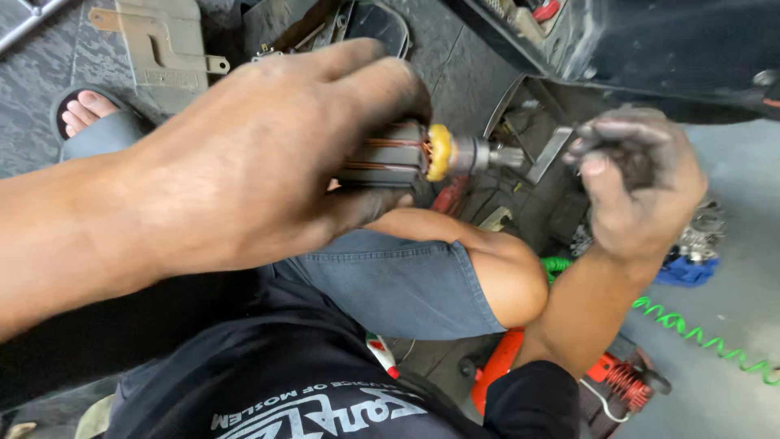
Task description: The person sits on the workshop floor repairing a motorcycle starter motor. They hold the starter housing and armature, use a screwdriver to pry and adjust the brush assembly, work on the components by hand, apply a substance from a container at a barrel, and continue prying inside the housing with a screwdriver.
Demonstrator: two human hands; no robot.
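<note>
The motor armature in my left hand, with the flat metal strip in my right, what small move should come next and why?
Probably bring the right hand a little leftward so the flat metal strip meets the shaft tip. The left hand holds the armature level with its shaft pointing at the strip, and a small gap still separates them. Keep the left grip steady.

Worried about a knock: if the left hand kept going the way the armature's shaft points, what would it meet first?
Probably the flat metal strip held by the right hand, just beyond the motor armature shaft tip; depth is unclear.
</note>
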